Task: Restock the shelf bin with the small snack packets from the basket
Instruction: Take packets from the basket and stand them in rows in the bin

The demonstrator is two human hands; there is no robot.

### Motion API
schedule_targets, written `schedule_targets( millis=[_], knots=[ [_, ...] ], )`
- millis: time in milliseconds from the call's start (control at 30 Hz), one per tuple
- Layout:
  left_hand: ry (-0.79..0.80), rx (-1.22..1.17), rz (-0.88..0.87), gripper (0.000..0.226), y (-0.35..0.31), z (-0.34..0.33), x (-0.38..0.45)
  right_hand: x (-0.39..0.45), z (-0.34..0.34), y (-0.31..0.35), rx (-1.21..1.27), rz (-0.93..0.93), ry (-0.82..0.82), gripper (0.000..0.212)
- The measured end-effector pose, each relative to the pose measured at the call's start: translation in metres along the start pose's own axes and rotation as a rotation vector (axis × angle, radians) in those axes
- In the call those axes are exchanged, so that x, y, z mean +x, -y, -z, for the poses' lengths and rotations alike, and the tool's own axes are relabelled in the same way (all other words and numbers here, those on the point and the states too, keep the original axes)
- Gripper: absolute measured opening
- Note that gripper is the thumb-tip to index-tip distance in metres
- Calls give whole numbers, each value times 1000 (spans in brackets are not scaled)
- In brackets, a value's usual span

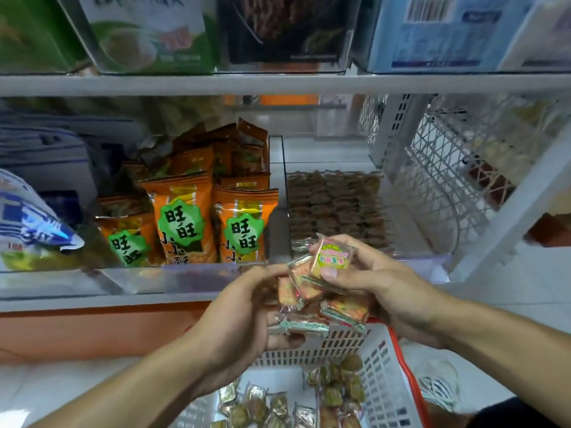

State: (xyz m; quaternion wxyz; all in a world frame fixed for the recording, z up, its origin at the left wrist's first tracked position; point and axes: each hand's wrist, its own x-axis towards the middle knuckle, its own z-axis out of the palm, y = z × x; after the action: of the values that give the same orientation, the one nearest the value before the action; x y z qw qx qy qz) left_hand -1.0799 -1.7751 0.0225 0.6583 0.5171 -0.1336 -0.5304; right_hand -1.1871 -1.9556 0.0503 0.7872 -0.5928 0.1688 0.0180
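Note:
Both my hands hold a bunch of small square snack packets (pixel 312 285) between them, just in front of the shelf edge. My left hand (pixel 244 316) grips the bunch from the left and below. My right hand (pixel 380 285) grips it from the right, thumb pressing on a pink and yellow packet (pixel 332 257). Behind the hands stands a clear shelf bin (pixel 411 230) with rows of the same brownish packets (pixel 336 205) lined up inside. Below is a white plastic basket (pixel 380 375) with a red handle, holding several loose packets (pixel 278 406).
Left of the bin, a clear bin holds orange snack bags (pixel 182 217). A blue and white bag (pixel 27 223) lies far left. A white wire rack (pixel 448 162) stands to the right. Boxes fill the upper shelf (pixel 278 83).

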Motion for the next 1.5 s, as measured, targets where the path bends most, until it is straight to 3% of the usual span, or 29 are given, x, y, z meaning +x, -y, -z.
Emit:
schedule_targets(
  millis=[133, 300, 533, 833, 967, 1167, 1500],
  knots=[
    [2, 137, -32, 38, 4, -2, 5, 3, 0, 1, 45, -17, -5, 37],
    [-67, 84, -65, 31, 9, -4, 9, 3, -1, 2, 105, -48, 16, 30],
    [-70, -2, -105, 34, 6, -8, 7, -1, 6, 0, 140, -21, 118, 39],
    [-87, -84, -125, 33, 4, -9, 1, -8, 5, 10, 75, 107, -202, 28],
    [-116, -64, -126, 32, 9, -8, 1, -15, 6, 18, 54, 58, -121, 33],
    [-156, 30, -179, 43, 16, -11, 0, -19, -5, 4, -11, -41, -158, 42],
    [-160, 148, -192, 44, 16, -8, -3, -24, -1, 9, -87, -110, -27, 24]
  ],
)
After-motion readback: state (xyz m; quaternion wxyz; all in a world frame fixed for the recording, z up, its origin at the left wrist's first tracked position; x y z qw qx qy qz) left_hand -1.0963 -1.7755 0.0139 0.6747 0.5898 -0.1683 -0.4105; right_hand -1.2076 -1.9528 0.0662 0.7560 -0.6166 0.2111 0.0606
